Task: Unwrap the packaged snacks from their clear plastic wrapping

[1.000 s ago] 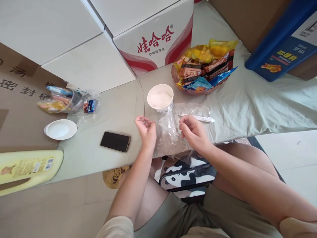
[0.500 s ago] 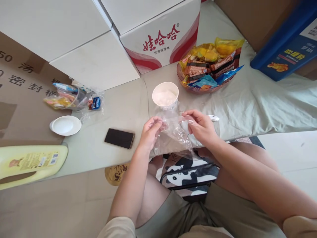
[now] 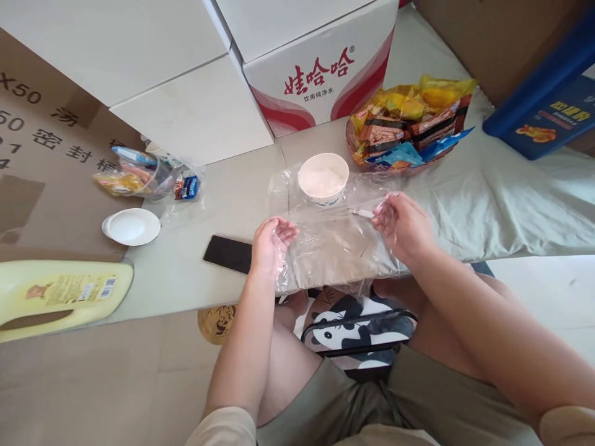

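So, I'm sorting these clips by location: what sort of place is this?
Possibly a storeroom or the back of a small food shop; the pictures don't settle which. Stacked white cartons, a large blue container and a bowl of wrapped snacks suggest it.

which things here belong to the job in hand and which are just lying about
Likely in use:
clear plastic, held between left hand and right hand
perhaps white cup, white knife

Seemingly lying about:
phone
snack packets
yellow jug
blue container

My feed: cloth-covered table (image 3: 232,201), carrying phone (image 3: 227,253), white bowl (image 3: 323,176), clear plastic (image 3: 332,248), snack basket (image 3: 411,167), red-lettered carton (image 3: 325,83), blue container (image 3: 534,133). All I'm logging.
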A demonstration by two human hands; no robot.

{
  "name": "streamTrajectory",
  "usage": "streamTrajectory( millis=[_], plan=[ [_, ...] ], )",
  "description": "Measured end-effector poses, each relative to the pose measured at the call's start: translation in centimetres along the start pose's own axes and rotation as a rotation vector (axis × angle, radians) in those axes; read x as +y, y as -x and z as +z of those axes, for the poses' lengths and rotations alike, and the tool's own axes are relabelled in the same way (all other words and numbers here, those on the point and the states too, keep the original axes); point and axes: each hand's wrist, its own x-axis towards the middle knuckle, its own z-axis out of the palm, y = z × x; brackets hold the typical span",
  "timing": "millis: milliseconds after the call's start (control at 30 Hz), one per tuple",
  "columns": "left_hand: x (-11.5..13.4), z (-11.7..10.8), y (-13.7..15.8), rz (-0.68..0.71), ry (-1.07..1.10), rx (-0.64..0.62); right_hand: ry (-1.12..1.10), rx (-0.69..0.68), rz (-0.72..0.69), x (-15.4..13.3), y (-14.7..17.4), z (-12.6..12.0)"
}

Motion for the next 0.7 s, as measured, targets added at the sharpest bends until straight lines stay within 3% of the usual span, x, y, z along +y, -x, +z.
streamTrajectory(
  millis=[233,467,700],
  plan=[
    [0.15,-0.11,-0.04,-0.031,0.010,0.032,0.021,-0.081,-0.077,-0.24,0.11,-0.54],
    [0.39,0.01,-0.53,0.029,0.016,0.115,0.069,0.021,-0.092,-0.24,-0.26,-0.67],
    [0.63,-0.10,-0.70,0.115,0.016,0.195,0.239,-0.033,-0.355,-0.38,0.28,-0.79]
  ],
)
